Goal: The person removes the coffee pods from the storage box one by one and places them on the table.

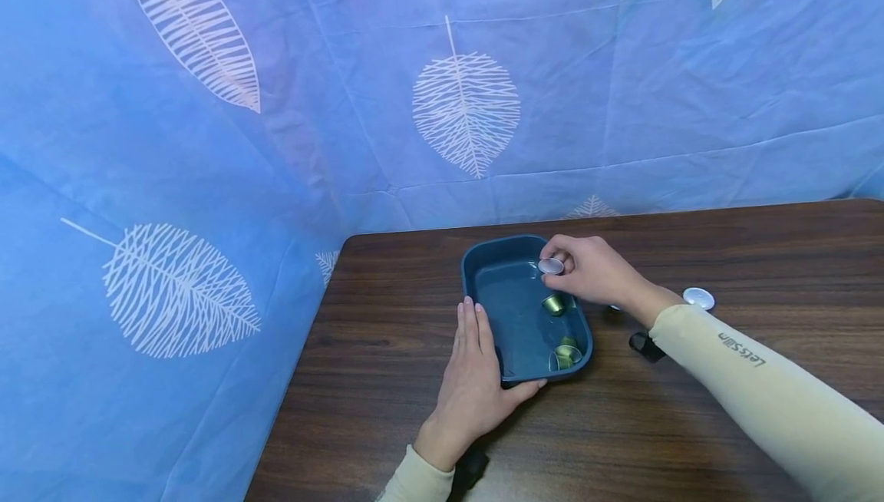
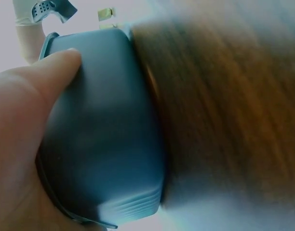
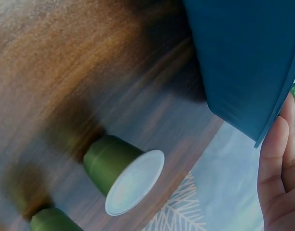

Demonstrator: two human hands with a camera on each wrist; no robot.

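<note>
A dark blue rectangular tray (image 1: 514, 318) sits on the table. My left hand (image 1: 473, 387) rests at its near left corner, straight fingers along the left side and thumb against the near wall. In the left wrist view the thumb presses the tray's outer wall (image 2: 109, 110). Over the tray's far right corner, my right hand (image 1: 587, 265) pinches a coffee capsule (image 1: 551, 265) with its pale lid facing me. Below that hand, a green-gold capsule (image 1: 553, 305) lies inside the tray. More capsules (image 1: 568, 354) lie together in its near right corner.
Right of the tray, a capsule (image 1: 698, 298) with a white lid lies on the wooden table (image 1: 387, 364), beyond my right forearm. The right wrist view shows a green capsule (image 3: 121, 168) and part of another (image 3: 53, 221). A blue leaf-print cloth (image 1: 552, 103) hangs behind.
</note>
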